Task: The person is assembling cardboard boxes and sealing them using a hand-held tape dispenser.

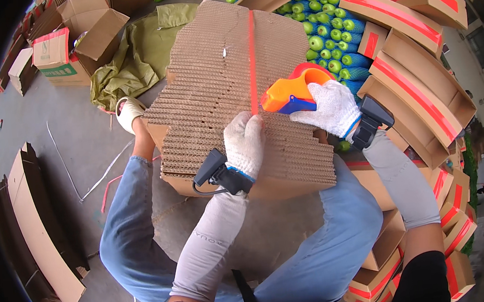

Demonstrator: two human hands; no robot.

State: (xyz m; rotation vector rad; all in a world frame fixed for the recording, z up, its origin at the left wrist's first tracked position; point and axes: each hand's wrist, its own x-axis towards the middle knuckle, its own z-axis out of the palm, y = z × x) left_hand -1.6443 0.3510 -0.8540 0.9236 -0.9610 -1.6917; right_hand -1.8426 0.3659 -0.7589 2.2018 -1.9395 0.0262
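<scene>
**White-gloved left hand (244,145) on the cardboard, white-gloved right hand (332,106) round an orange plastic tape dispenser (280,92)!**

Here we are, right between the knees: a broad stack of flat brown corrugated cardboard (204,93), fluted edges facing up, sits between two legs in pale blue jeans (127,220). Down its top runs a narrow strip of shiny red tape (253,57), from the far edge towards the person, and the left hand is right there at the near end! Its fingers are held close together and press down; whether they pinch the tape, I cannot tell.

Over to the right hand, and it is wrapped about the dispenser, blue underneath, with a red part behind. The nose points at the red strip, just beside it, above the right half of the stack; contact with the cardboard is impossible to call.

Beyond, on the right, it's a crowd of round green produce in blue netting (316,43), flanked by long brown cardboard trays with red tape bands (414,93). Across on the left, a crumpled olive-green sheet (136,50) lies near an open brown carton (60,75) on the grey floor (58,119).
</scene>
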